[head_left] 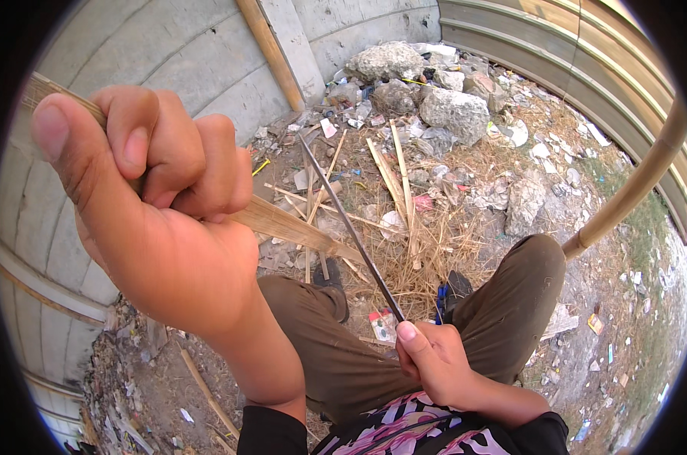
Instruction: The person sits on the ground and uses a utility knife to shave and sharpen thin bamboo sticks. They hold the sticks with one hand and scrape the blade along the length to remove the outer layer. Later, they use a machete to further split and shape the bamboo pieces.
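My left hand (180, 220) is raised close on the left, fingers curled round a flat bamboo strip (294, 225). One end of the strip sticks out past my thumb at the upper left; the other slants down toward the middle, near the blade. In my right hand (440, 362), low in front of my body, is a long, narrow dark knife (351, 227). Its blade points up and away to the left, and my fingers hide the handle. Between my feet and beyond them lie split bamboo pieces (400, 171) and a heap of pale shavings (434, 254).
My bent knees (522, 296) frame the work area. A thick bamboo pole (632, 178) slants in at the right. Large rocks (453, 114) and scattered litter lie at the back, against a grey concrete wall (184, 61) and a ribbed metal fence (541, 45).
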{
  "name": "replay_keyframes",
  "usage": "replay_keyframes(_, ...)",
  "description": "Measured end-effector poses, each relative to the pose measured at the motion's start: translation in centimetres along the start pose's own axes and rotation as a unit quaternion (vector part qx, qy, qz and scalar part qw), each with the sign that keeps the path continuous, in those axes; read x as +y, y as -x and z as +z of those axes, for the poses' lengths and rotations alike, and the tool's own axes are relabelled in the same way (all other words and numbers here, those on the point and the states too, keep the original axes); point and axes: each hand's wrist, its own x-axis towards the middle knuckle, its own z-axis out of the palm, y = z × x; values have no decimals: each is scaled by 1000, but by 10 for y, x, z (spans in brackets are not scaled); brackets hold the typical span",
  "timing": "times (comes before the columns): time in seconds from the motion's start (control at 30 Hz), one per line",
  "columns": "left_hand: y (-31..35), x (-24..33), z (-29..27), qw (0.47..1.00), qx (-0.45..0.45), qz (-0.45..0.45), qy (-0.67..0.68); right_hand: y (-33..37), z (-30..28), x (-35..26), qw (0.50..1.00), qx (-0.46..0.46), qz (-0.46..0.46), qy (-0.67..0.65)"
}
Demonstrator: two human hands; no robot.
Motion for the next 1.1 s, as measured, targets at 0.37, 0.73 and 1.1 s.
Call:
replay_keyframes(0.37,-5,-5,3,1000,10,9,-8,-19,3,37,982,19,178,-55)
replay_keyframes(0.73,-8,-10,-4,1000,4,14,9,-26,0,37,994,-31,102,22)
replay_keyframes(1.1,-11,-10,-20,998,34,44,-39,-28,-2,20,976,16,-208,56)
